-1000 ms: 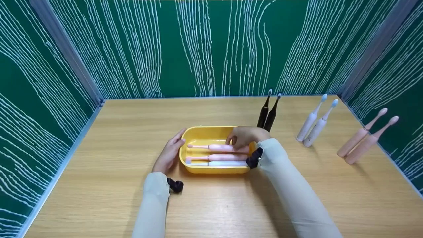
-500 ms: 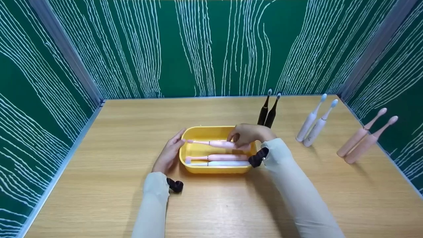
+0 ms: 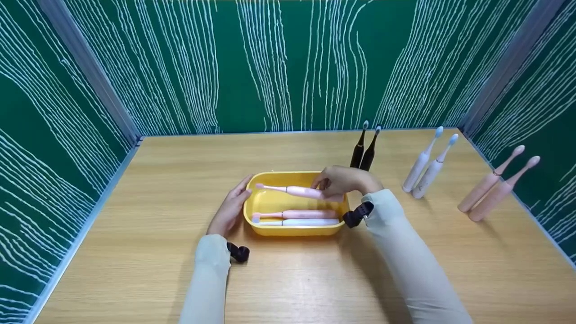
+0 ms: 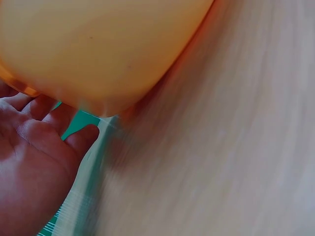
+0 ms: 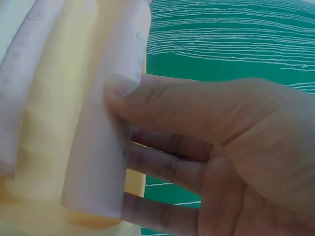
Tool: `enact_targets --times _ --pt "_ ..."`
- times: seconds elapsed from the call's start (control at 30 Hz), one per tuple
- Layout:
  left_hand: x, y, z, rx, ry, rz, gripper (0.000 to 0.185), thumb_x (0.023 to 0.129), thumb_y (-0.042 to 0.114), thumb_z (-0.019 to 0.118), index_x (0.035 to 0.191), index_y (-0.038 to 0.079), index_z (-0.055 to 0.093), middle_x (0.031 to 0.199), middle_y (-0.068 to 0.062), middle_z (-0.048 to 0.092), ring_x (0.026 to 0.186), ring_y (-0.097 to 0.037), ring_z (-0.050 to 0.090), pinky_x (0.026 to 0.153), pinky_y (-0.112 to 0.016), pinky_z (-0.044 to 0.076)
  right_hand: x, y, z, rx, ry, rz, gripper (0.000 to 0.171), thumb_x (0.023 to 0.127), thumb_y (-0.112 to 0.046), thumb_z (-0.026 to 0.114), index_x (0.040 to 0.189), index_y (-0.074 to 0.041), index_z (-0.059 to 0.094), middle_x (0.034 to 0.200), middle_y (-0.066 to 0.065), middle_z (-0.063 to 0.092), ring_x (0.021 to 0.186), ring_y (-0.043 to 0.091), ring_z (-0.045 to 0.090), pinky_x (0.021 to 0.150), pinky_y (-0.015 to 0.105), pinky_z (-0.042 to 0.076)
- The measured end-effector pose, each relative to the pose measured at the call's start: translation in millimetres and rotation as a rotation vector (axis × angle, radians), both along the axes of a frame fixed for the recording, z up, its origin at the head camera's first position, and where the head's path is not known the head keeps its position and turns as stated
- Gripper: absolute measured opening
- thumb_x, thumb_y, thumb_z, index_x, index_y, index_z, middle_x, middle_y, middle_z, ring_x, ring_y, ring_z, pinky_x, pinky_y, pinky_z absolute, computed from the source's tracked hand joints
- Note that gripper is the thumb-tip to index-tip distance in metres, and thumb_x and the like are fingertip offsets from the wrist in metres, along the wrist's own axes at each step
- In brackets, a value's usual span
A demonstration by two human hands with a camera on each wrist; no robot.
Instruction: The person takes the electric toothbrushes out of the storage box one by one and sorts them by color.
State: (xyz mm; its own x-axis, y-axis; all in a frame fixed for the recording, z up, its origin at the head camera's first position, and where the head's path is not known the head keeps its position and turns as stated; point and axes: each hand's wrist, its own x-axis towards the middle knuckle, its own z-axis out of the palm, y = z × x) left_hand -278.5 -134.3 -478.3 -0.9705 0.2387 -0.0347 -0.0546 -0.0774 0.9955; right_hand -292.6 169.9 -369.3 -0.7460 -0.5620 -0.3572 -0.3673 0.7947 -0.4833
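A yellow plastic tub [image 3: 288,231] sits on the wooden table. My right hand [image 3: 346,178] pinches the handle of a pale pink electric toothbrush [image 3: 302,192] at the tub's far side, its brush head pointing left. In the right wrist view the thumb lies across that handle [image 5: 96,162], with fingers behind it. Side by side along the tub's near side lie another pink electric toothbrush [image 3: 310,214] and a white one [image 3: 310,222]. Against the tub's left end rests my left hand [image 3: 228,208], fingers reaching along the outer wall with the thumb spread apart.
Upright on the table stand two black electric toothbrushes [image 3: 357,155] behind my right hand, two white ones [image 3: 416,172] farther right, and two pink ones [image 3: 479,192] near the right edge. Green walls [image 3: 252,67] with white lines enclose the table's back and sides.
My right hand has lifted the pale pink toothbrush and moved it toward the far side of the tub, away from the other two. The left hand has stayed in place.
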Motion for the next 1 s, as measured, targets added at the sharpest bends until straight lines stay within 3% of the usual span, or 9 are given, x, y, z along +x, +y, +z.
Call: enact_targets --times 0.23,0.6,0.8,0.9,1.0 --pt "0.5 -1 2.2 -0.052 0.012 0.008 0.051 0.102 0.009 0.036 0.151 0.005 0.026 0.16 -0.012 0.019 0.149 -0.027 0.013 0.123 -0.04 0.015 2.6 6 3.4 -0.039 0.037 -0.015 0.032 0.089 -0.006 0.065 0.119 -0.016 0.068 0.109 0.006 0.068 0.096 0.022 0.059 0.093 0.038 0.055" --pt "-3.7 -2 0.1 -0.067 -0.008 0.022 0.051 0.101 0.01 0.038 0.151 0.007 0.029 0.16 -0.011 0.022 0.149 -0.024 0.015 0.123 -0.039 0.013 6.4 22 8.1 -0.138 0.184 0.076 0.031 0.087 -0.003 0.064 0.118 -0.007 0.068 0.108 0.011 0.071 0.098 0.023 0.065 0.09 0.04 0.056" --pt "-3.3 0 1.1 -0.061 -0.013 0.032 0.05 0.102 0.012 0.036 0.151 0.007 0.028 0.16 -0.01 0.021 0.149 -0.024 0.014 0.124 -0.038 0.011 8.6 32 8.7 -0.166 0.183 0.038 0.034 0.087 -0.002 0.064 0.121 -0.007 0.066 0.11 0.011 0.071 0.099 0.024 0.065 0.09 0.039 0.057" --pt "-2.7 1 1.7 -0.062 -0.003 0.042 0.05 0.102 0.014 0.035 0.151 0.007 0.028 0.16 -0.009 0.021 0.149 -0.023 0.014 0.124 -0.037 0.01 10.3 37 7.8 -0.193 0.177 0.016 0.036 0.087 -0.001 0.064 0.122 -0.006 0.065 0.11 0.012 0.07 0.097 0.024 0.065 0.084 0.036 0.059" --pt "-1.9 1 2.4 -0.067 -0.003 0.048 0.05 0.102 0.015 0.035 0.151 0.008 0.029 0.16 -0.007 0.022 0.149 -0.022 0.015 0.123 -0.036 0.011 11.7 42 6.1 -0.234 0.161 -0.007 0.036 0.087 0.0 0.064 0.123 -0.005 0.065 0.108 0.015 0.07 0.085 0.022 0.066 0.072 0.03 0.06"
